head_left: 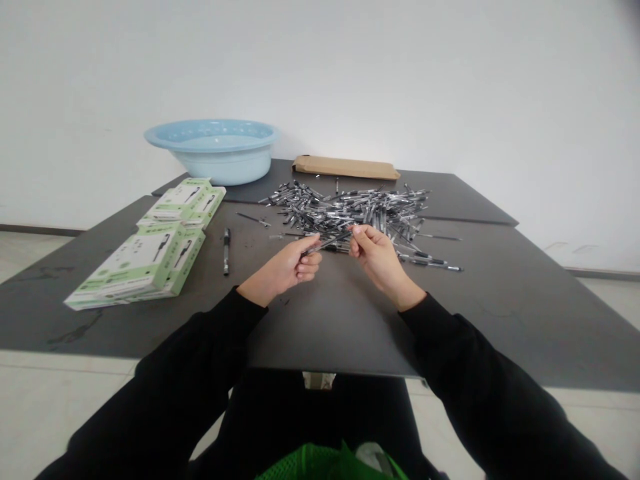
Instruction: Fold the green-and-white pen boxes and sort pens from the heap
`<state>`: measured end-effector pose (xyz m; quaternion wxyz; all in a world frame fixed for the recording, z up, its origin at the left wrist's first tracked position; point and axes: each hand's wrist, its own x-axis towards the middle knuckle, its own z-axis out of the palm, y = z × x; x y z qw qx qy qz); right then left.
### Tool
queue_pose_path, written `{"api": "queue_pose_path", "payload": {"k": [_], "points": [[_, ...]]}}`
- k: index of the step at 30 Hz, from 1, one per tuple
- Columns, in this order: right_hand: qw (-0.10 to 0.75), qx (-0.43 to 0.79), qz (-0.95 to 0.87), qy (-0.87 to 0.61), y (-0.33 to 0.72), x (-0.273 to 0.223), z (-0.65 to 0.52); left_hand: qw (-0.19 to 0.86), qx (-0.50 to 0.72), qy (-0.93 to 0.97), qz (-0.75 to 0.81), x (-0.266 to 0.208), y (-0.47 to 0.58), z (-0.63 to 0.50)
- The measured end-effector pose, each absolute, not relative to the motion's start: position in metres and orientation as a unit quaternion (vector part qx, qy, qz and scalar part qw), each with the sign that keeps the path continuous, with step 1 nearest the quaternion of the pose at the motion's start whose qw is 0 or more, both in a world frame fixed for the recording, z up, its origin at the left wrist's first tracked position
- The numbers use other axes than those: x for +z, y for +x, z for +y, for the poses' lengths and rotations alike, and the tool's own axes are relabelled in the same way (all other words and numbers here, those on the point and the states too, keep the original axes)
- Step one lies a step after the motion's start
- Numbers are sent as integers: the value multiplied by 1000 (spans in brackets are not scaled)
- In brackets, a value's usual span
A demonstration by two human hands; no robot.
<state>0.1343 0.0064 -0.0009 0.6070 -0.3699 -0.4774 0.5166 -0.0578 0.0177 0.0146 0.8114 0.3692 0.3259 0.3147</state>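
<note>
Left hand (300,263) curled firmly around a slim pen (327,242), thumb on top, free end aimed at two o'clock! Over to the right hand (373,250): thumb and forefinger pressed together near that end, anything between them too small to make out. Good handling here, I'd judge, means a steady left grip, a light right pinch, and both hands lined up so the slim barrel doesn't twist or slip.

Just past the fingers, at twelve o'clock, sprawls a heap of pens (360,207), close enough to snag a knuckle; a little lift should help. Nine o'clock from the left hand, a lone pen (227,251); beyond it, the green-and-white boxes (145,257). Blue basin (220,163) at eleven, brown cardboard (345,168) at twelve, far back on the table (320,327).
</note>
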Motion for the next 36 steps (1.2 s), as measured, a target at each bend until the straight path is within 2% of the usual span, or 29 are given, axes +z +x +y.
{"api": "queue_pose_path", "payload": {"k": [3, 7, 19, 27, 36], "points": [[611, 511, -471, -379, 135, -2, 7, 856, 268, 324, 300, 15, -62, 18], [611, 505, -472, -386, 136, -4, 7, 859, 253, 344, 283, 14, -62, 19], [607, 506, -481, -381, 137, -4, 8, 765, 318, 448, 335, 15, -54, 12], [610, 523, -464, -372, 138, -3, 8, 845, 220, 384, 299, 17, -63, 19], [622, 512, -464, -369, 144, 2, 9, 858, 180, 402, 264, 17, -64, 19]]}}
